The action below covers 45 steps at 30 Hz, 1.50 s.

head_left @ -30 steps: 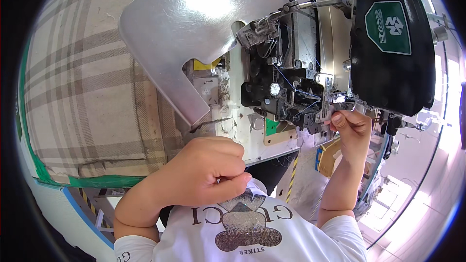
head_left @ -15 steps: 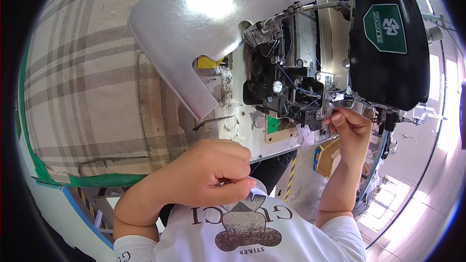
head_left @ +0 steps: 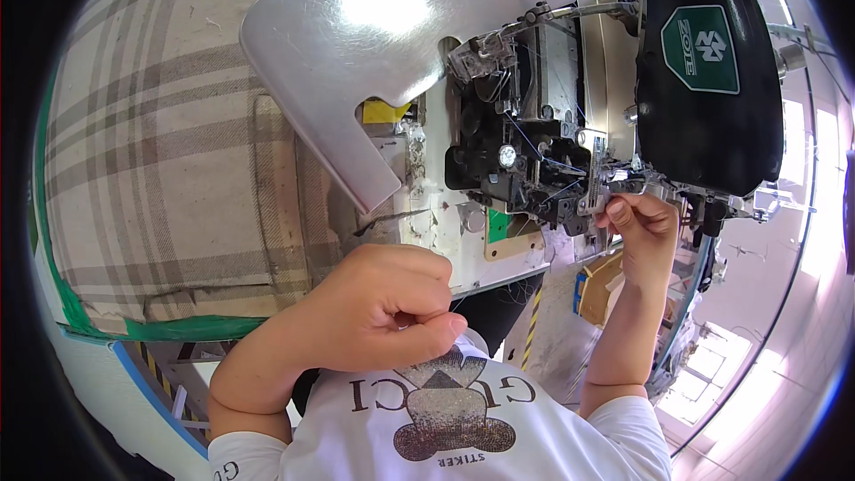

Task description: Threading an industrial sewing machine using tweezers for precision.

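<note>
Pinching with thumb and first finger close together, the bare right hand (head_left: 643,224) sits just below the big black rounded sewing machine head with a green badge (head_left: 712,129). Its tips are beside a thin silver metal strip (head_left: 594,180), and I cannot tell if they have hold of anything, because the fingers hide that spot. A small, tight pinch like this probably suits such little parts.

The bare left hand (head_left: 387,307) is well apart, below and to the left of the machine head. Its fingers are curled in and the thumb meets them, with a small gap inside the curl. I see nothing in it, but a fine thread could be too thin to spot. It rests in front of the white shirt with a dark sparkly print (head_left: 543,432), maybe to be out of the other hand's way.

Just left of the machine head are the black and silver machine insides (head_left: 512,156), with thin blue threads (head_left: 524,136) crossing them. Farther left, the flat shiny silver plate with a notch (head_left: 347,53) lies at a slant, which seems to leave those insides in plain view. Farthest left is the beige checked cloth (head_left: 151,169), edged near the person with green tape (head_left: 191,330), likely to hold it down.
</note>
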Available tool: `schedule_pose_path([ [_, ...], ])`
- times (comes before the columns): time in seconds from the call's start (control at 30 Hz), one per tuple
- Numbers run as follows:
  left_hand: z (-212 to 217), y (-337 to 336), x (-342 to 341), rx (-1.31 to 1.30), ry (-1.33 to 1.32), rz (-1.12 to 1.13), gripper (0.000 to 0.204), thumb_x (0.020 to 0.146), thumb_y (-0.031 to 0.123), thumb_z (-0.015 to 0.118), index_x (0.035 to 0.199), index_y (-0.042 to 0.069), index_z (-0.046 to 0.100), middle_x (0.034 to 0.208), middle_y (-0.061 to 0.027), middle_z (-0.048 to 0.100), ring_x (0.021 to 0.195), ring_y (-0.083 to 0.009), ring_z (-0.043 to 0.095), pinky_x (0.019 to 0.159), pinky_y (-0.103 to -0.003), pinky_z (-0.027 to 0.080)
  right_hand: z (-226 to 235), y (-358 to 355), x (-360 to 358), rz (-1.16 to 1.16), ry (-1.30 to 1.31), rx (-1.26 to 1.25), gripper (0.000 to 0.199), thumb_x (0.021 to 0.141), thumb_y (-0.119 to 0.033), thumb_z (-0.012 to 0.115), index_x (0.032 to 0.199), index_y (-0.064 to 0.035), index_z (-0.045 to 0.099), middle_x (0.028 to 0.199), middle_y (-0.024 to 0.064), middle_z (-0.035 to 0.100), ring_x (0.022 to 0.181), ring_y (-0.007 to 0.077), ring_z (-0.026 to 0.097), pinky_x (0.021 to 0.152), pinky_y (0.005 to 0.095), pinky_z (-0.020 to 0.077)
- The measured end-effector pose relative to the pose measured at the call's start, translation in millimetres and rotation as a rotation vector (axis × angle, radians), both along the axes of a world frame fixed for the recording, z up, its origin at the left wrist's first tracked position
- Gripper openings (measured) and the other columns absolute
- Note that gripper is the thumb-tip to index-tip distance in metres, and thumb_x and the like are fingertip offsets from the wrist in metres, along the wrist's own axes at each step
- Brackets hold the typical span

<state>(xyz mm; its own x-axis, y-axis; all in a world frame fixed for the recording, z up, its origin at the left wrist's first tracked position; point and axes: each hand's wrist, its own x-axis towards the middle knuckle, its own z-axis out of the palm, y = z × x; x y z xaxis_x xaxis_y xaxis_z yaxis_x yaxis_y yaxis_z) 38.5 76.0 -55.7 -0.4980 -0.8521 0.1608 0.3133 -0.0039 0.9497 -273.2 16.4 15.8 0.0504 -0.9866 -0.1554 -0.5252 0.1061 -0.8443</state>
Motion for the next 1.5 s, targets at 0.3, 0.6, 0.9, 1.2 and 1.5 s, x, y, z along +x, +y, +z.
schedule_pose_path([
  [0.3,-0.3,0.1,3.6,0.084,0.103,0.142,0.01,0.086,0.013,0.071,0.081,0.004,0.069,0.072,-0.0016,0.059,0.062,-0.0115,0.047,0.053,-0.027,0.037,4.0,-16.6,-18.4,0.106,0.015,0.043,0.016,0.089,-0.013,0.073,0.087,0.003,0.071,0.07,0.0043,0.065,0.064,0.0086,0.057,0.066,0.0228,0.0478],
  [0.6,0.7,1.9,-4.7,0.066,0.049,0.28,0.035,0.087,0.032,0.073,0.098,-0.002,0.071,0.08,-0.0071,0.061,0.069,-0.0131,0.057,0.061,-0.024,0.044,10.3,1.1,-18.0,0.048,0.381,-0.252,0.012,0.088,-0.009,0.074,0.091,0.0023,0.071,0.072,0.001,0.061,0.063,0.0073,0.052,0.06,0.0216,0.041],
  [0.9,-4.6,0.0,-6.0,-0.112,-0.003,0.334,0.028,0.089,0.026,0.072,0.099,0.0,0.073,0.081,-0.0077,0.066,0.072,-0.0153,0.059,0.062,-0.027,0.046,26.2,12.4,-29.9,0.12,0.682,-0.412,0.009,0.081,-0.006,0.074,0.09,-0.0042,0.073,0.073,0.0095,0.067,0.062,0.0252,0.058,0.062,0.0341,0.0451],
  [1.2,-7.3,-5.3,-8.2,-0.292,-0.127,0.404,0.032,0.091,0.032,0.07,0.096,0.001,0.073,0.082,-0.0079,0.065,0.074,-0.0165,0.059,0.065,-0.027,0.045,44.2,36.5,-50.3,-0.133,0.661,-0.47,0.019,0.083,0.007,0.063,0.098,0.0009,0.072,0.076,0.0105,0.061,0.068,0.0187,0.059,0.061,0.0283,0.0445],
  [1.5,-7.0,-9.5,-6.9,-0.356,-0.133,0.359,0.024,0.088,0.027,0.071,0.095,0.005,0.075,0.081,-0.0052,0.064,0.069,-0.0172,0.055,0.062,-0.029,0.042,-14.6,20.7,-24.3,-0.104,-0.068,-0.077,0.021,0.092,-0.013,0.07,0.098,0.0069,0.068,0.079,0.0038,0.063,0.073,0.0091,0.061,0.068,0.021,0.046],
])
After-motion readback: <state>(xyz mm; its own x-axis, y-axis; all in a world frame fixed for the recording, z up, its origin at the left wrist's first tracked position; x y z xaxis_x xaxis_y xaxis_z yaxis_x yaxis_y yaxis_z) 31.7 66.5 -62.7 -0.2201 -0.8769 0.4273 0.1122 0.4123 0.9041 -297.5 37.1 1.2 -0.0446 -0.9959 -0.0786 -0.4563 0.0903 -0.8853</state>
